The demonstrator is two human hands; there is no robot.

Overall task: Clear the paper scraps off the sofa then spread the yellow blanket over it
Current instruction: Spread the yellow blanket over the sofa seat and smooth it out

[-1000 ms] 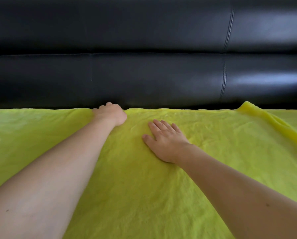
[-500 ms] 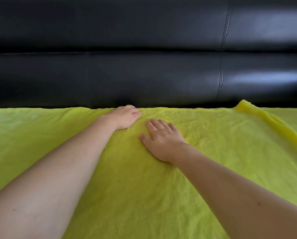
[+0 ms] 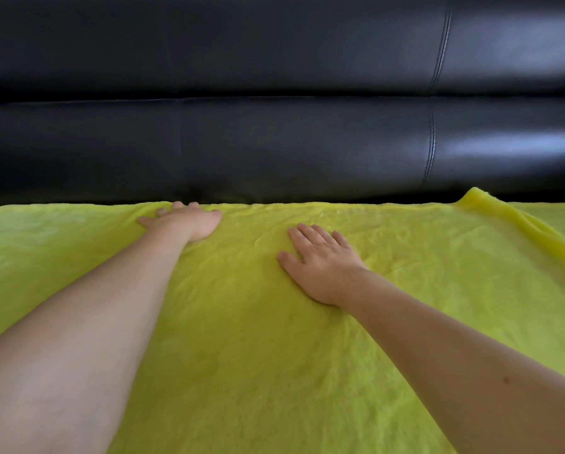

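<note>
Fuzzy yellow-green blanket [image 3: 274, 355] covers seat of black leather sofa [image 3: 274, 142], far edge at backrest base. L hand [image 3: 184, 221] flat, palm down, fingers splayed at that edge, grasping nothing. R hand [image 3: 320, 267] flat on blanket nearer centre, released. Raised fold [image 3: 504, 221] far right.

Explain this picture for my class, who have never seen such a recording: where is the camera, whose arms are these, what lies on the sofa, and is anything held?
The camera sits on a person's head, looking forward and down, so the two bare arms are the wearer's own. There is no machine. A yellow blanket covers the seat of a black sofa. The left hand rests at the blanket's far edge, by the backrest; the right hand lies flat and open on the cloth. Neither grips anything. A raised fold remains at the right. No paper scraps show.
</note>
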